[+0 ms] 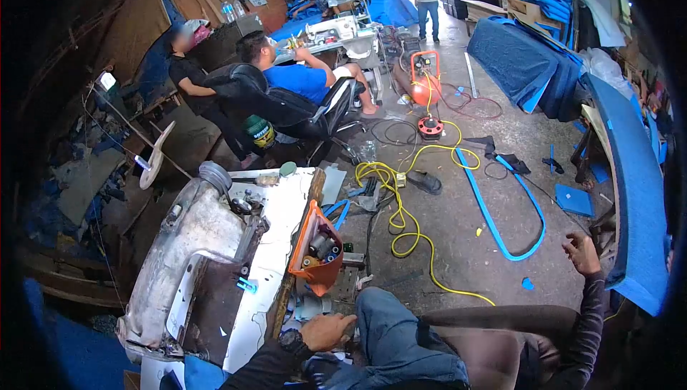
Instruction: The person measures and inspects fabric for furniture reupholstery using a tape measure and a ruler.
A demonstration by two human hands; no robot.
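My left hand (pixel 328 331) is low in the view beside my jeans-covered knee (pixel 386 318), with a dark watch (pixel 293 345) on the wrist. Its back faces me, and most of its fingers are hidden, so their grip does not show. My right hand (pixel 582 254) is raised at the right, fingers loosely bent and apart, holding nothing. Left of my knee is a white sewing table (pixel 286 200) bearing a worn, pale sewing machine (pixel 179 240). An orange container (pixel 322 275) with several thread spools hangs at the table's edge. A small blue piece (pixel 247 285) lies by the machine.
A yellow cord (pixel 411 225) and a blue strip (pixel 481 207) lie on the floor. An orange compressor (pixel 426 88) stands farther back. Blue padded panels (pixel 633 197) lean at the right. One person (pixel 297 79) sits at another machine; other people are nearby.
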